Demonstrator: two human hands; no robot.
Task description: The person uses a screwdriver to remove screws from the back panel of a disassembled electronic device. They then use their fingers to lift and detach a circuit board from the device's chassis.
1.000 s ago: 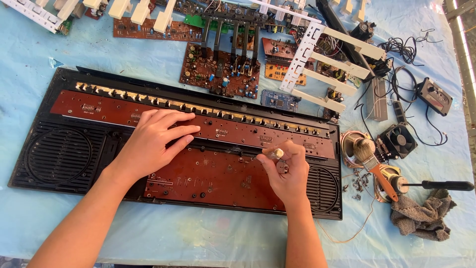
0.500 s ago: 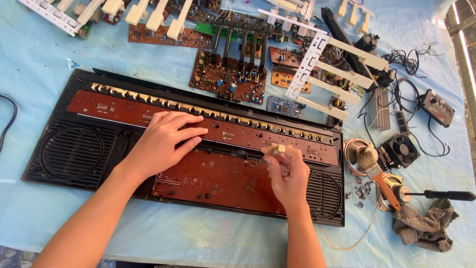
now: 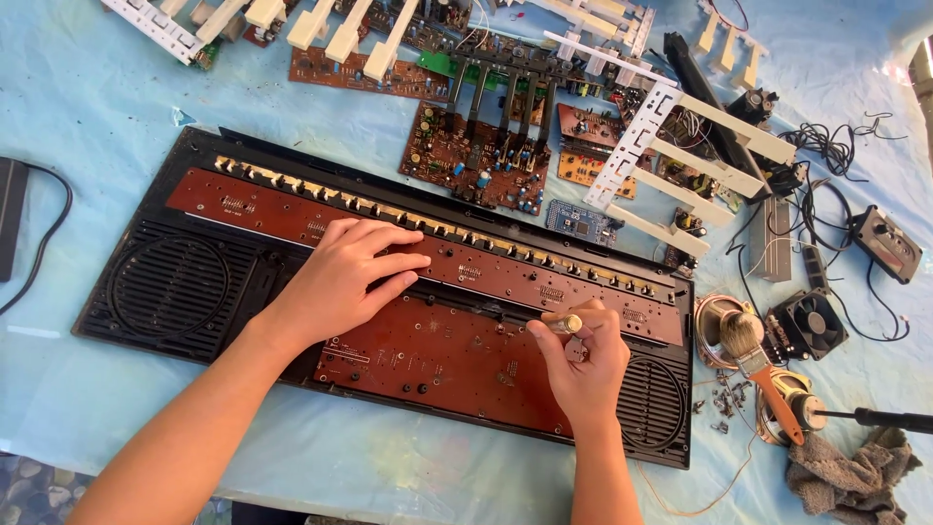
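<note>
The small brass-coloured tool (image 3: 566,323) is sitting in the right hand (image 3: 583,358), whose fingers are clenching around it so that only its pale metal end is showing, pointing left and hanging over the long reddish circuit board (image 3: 442,350). That board is lying inside the black keyboard shell (image 3: 175,326), which is stretching across the near middle of the blue cloth (image 3: 87,117), with a round speaker grille at each end. The left hand (image 3: 345,272) is lying open and flat, palm down, on the board's far strip, fingers spreading toward the right and covering part of the row of small contacts.

To the right of the shell, a paintbrush with an orange handle (image 3: 763,374) is resting across a loose speaker, with small screws (image 3: 721,406) scattering just beside it. A small black fan (image 3: 809,325) is sitting near the brush, a grey rag (image 3: 846,476) is bunching at the near right corner, and a screwdriver (image 3: 875,420) is lying just above the rag. On the far side, a brown circuit board (image 3: 476,160), white key pieces (image 3: 321,24) and tangled black wires (image 3: 831,146) are crowding the cloth.
</note>
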